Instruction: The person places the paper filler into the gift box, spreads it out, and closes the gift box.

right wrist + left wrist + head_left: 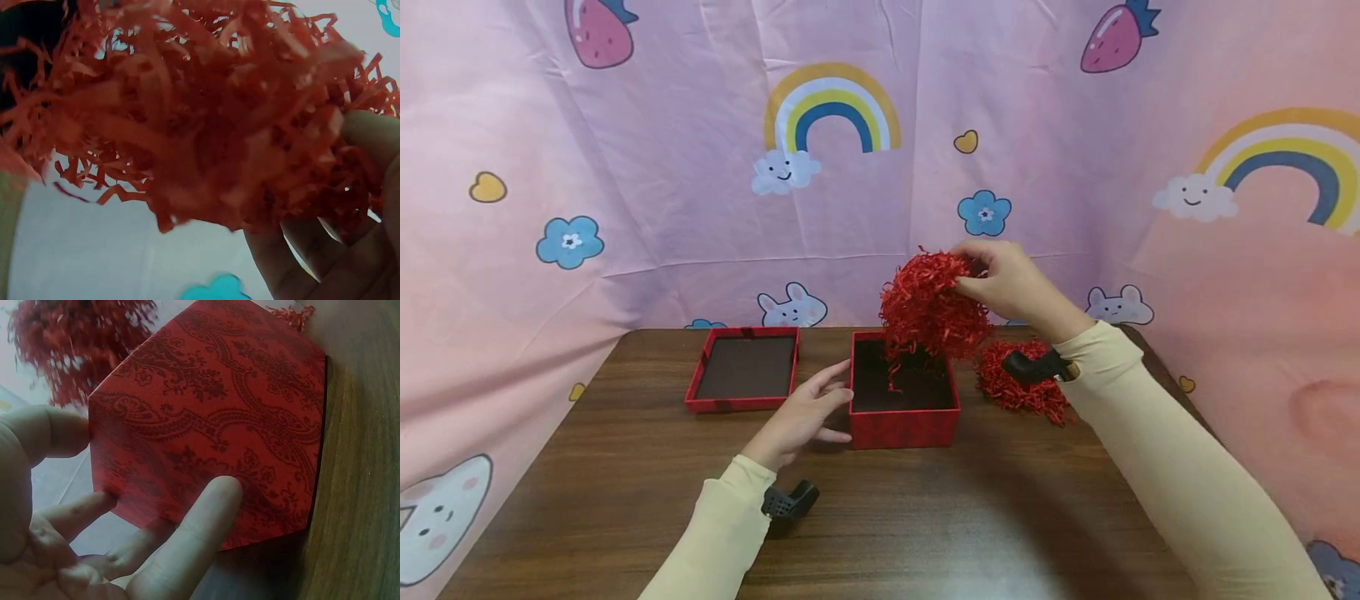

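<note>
My right hand pinches a fluffy clump of red shredded paper above the box. Loose strands dangle from it over the box's dark interior, and in the right wrist view the crinkled paper fills most of the frame. The red box, patterned with dark paisley on its sides, stands without its lid on the table. At its left side my left hand rests with extended fingers against the wall; the left wrist view shows fingertips on the patterned box.
A red-rimmed lid with a dark inside lies face up to the left of the box. More red shredded paper is heaped on the wooden table at the right, partly behind the right wrist's camera. A patterned pink curtain hangs behind.
</note>
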Tool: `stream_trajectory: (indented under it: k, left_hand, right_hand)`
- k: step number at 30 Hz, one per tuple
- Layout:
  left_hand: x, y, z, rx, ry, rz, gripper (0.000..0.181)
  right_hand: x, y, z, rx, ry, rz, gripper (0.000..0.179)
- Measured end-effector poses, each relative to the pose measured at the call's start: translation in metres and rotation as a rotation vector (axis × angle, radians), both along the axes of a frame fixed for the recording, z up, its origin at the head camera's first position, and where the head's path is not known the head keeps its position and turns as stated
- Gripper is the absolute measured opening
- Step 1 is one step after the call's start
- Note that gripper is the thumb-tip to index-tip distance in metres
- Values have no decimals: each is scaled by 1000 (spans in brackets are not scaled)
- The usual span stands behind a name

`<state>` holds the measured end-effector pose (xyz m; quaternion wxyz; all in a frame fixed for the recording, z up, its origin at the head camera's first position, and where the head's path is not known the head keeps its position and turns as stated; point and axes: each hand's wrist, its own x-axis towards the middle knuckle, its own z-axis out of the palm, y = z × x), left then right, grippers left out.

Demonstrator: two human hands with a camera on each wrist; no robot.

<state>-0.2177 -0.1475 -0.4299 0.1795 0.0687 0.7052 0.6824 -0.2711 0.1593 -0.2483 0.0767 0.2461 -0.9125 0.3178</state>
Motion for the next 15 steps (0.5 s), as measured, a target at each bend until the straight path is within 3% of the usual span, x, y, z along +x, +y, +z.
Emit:
stream_trajectory:
  k: [7,15]
  left_hand:
    - [-2,0,0,1,0,17,65]
    - [-3,3,-4,0,-4,26,65]
  right_hand:
    - [-10,-29,-42,-1,-72,56,27]
    - [-20,-41,-84,23,-105,104,31]
